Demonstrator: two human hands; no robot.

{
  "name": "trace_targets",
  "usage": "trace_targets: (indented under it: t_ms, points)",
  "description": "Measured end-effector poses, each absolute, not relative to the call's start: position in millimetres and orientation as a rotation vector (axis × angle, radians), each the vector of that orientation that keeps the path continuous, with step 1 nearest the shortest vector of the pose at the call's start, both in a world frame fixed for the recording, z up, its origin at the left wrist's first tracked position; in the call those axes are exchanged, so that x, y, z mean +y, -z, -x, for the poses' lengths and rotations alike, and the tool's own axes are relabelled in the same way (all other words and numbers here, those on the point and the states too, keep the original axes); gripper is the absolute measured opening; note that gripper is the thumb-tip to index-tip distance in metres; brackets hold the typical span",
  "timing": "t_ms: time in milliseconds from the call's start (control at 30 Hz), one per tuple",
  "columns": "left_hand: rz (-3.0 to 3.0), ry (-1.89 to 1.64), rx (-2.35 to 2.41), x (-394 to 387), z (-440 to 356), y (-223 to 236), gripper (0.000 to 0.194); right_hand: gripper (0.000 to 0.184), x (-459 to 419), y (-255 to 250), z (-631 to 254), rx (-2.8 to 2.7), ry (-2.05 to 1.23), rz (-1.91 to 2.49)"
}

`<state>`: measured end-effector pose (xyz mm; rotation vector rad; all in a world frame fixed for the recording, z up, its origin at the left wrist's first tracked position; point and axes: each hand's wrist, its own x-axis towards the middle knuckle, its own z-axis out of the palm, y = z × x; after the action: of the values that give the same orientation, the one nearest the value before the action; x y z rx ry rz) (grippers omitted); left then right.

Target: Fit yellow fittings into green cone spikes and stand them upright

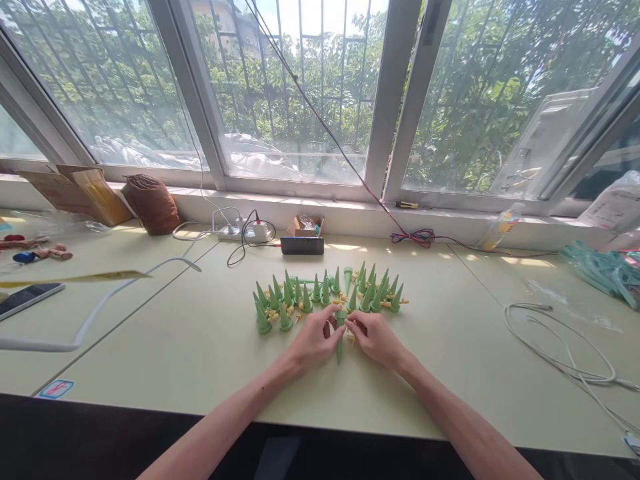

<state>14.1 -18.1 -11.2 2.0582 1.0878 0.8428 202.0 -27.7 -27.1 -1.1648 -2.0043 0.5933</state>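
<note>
Green cone [341, 320] between the hands, narrow end towards the person: left hand [316, 339] grips it, right hand [374, 338] narrows beside it, its hold unclear. A forward knuckle-bump could topple those upright cones [285, 318] just beyond!

There is room to pass on both sides of the cones [285, 319], but they crowd the table [380, 397]; gaps between seem thin.
</note>
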Motion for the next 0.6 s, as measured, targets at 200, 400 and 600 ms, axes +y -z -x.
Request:
trace_targets:
  t_ms: [200, 400, 600]
  points:
    - [-2.062, -0.84, 1.095, -17.8, -14.2, 12.1, 0.029, 0.021, -28.2, 27.5, -202.2, -2.014, -0.596, 1.173]
    - [-2.058, -0.83, 1.102, -17.2, -14.0, 12.9, 0.029, 0.021, -27.4, 27.1, -201.9, -2.011, -0.596, 1.168]
    - [-2.062, -0.841, 1.096, -16.7, -13.8, 13.9, 0.029, 0.023, -27.1, 26.7, -202.1, -2.008, -0.602, 1.165]
